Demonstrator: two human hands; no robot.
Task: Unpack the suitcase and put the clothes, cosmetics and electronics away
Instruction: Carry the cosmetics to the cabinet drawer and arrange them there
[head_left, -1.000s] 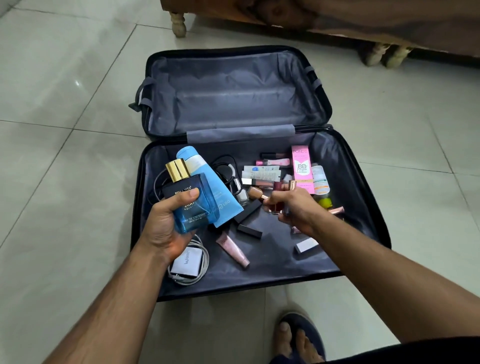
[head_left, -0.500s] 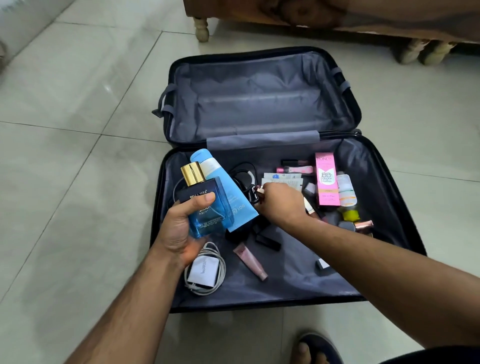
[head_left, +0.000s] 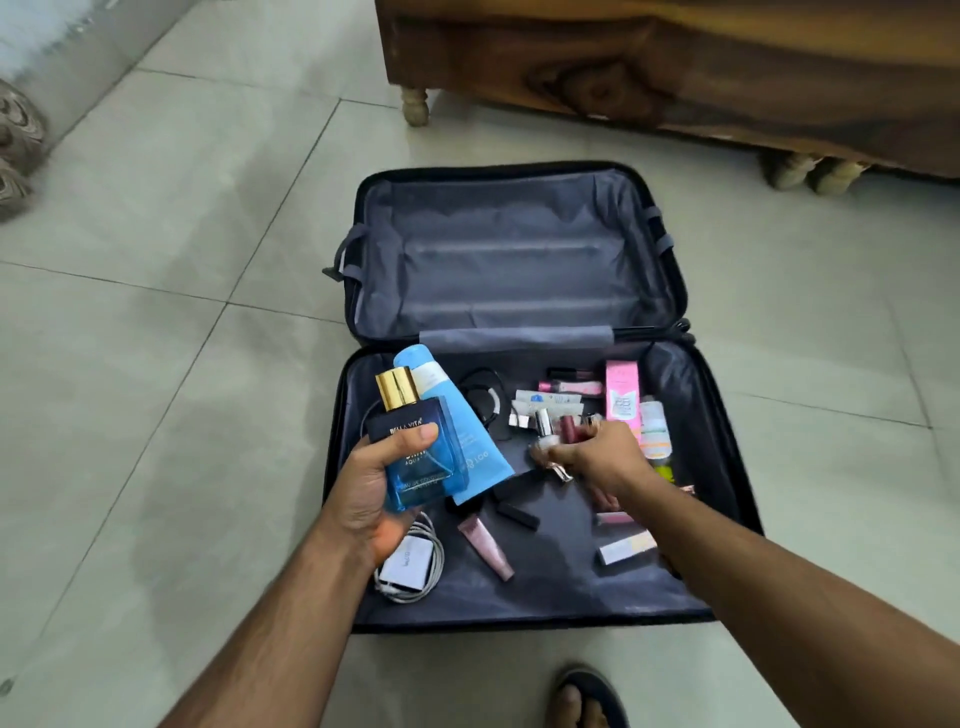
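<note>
Item: suitcase (head_left: 519, 618), lying open on the floor, far half bare lining, near half holding cosmetics and a white charger (head_left: 407, 563) with cable. My left hand (head_left: 370, 493) grips a blue perfume bottle (head_left: 415, 447) and a light-blue tube (head_left: 457, 431) together, likely to carry several at once. My right hand (head_left: 602, 457) pinches a cluster of small bottles (head_left: 550, 436), gathering more. Pink carton (head_left: 622, 397) untouched.

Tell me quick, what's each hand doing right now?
Left hand: holding the blue perfume bottle and light blue tube.
Right hand: gripping several small cosmetic bottles over the suitcase.
</note>
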